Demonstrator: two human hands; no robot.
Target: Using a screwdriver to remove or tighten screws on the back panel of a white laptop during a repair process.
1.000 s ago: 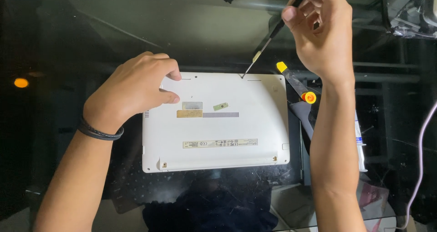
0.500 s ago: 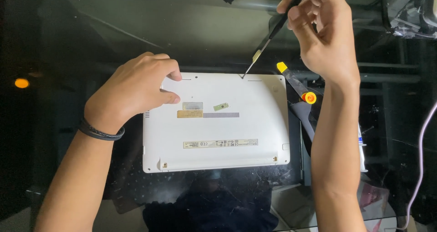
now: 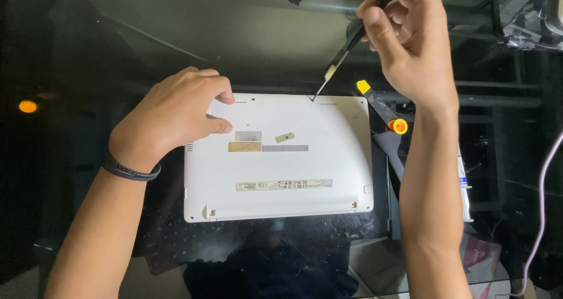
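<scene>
Steadying an upturned white laptop [image 3: 281, 158] with the left hand [image 3: 170, 114], the right hand [image 3: 410, 47] fingers grip a screwdriver [image 3: 346, 50] at a rear-edge screw; base panel unopened.

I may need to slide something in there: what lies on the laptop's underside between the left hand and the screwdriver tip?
Only bare white laptop shell between left hand and screwdriver tip, in the head view.

- Electronics repair bench, home or small workshop; which of the two cannot be told.
- Dark glass tabletop [image 3: 117, 53] seen across the frame, reflections and scratches on it.
- White laptop [image 3: 278, 158] laid underside up at centre.
- Yellow-tipped tools [image 3: 381, 108] and a syringe tube [image 3: 463, 184] laid at right.
- White cable [image 3: 542, 199] at right edge.
</scene>
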